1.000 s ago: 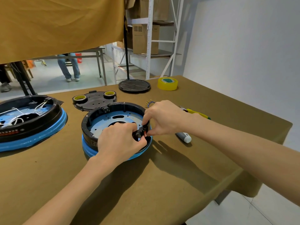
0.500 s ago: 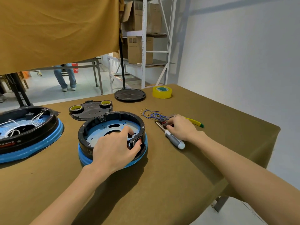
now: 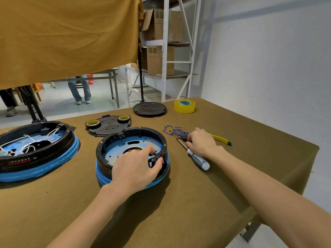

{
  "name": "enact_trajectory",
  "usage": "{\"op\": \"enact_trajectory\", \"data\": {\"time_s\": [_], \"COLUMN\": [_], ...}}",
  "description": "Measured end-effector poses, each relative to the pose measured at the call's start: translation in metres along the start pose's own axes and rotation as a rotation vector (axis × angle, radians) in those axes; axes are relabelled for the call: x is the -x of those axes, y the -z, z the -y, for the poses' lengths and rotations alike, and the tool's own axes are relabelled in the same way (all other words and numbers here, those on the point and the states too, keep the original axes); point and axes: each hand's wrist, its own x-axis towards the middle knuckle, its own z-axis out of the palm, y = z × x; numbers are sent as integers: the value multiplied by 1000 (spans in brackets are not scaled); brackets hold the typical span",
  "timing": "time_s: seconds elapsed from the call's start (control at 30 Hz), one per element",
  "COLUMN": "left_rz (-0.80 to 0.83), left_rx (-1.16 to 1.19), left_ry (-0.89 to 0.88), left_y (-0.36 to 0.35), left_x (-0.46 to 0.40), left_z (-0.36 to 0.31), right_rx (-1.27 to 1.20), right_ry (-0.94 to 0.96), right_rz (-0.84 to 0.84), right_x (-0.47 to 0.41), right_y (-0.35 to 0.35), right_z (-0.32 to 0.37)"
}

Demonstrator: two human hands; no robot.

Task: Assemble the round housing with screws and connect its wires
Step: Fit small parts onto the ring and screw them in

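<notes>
Your left hand (image 3: 133, 168) pinches a small black switch part (image 3: 157, 159) at the near rim of the round black-and-blue housing (image 3: 132, 153) on the brown surface (image 3: 179, 203), while your right hand's fingers (image 3: 189, 141), curled at the tangled blue wires (image 3: 174, 131), risk snagging them.

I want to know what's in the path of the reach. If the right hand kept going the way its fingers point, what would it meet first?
The right hand points left and away, fingertips already at a small red-and-black part. Straight on, it would likely meet the blue wires first; depth is unclear.
</notes>
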Motion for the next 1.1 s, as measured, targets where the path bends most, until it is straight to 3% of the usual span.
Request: {"op": "enact_trajectory", "data": {"time_s": [0.23, 0.47, 0.67, 0.8, 0.9, 1.0, 1.1], "left_rz": [-8, -1, 112, 186, 93, 17, 56], "left_rx": [7, 23, 147, 359, 617, 780, 825], "left_ry": [-1, -7, 10, 74, 184, 216, 158], "left_y": [0, -3, 3, 9, 12, 16, 17], "left_x": [1, -1, -5, -8, -12, -14, -15], "left_z": [0, 6, 12, 11, 11, 11, 13], "right_rx": [-197, -118, -625, -861, -908, -983, -1060], "right_ry": [-90, -184, -2, 186, 332, 379, 389], "right_rz": [98, 41, -439, -509, -546, -518, -537], "right_x": [-1, 4, 33, 64, 76, 84, 88], "right_y": [5, 6, 21, 21, 13, -2, -15], "right_z": [2, 19, 49, 78, 93, 104, 109]}}
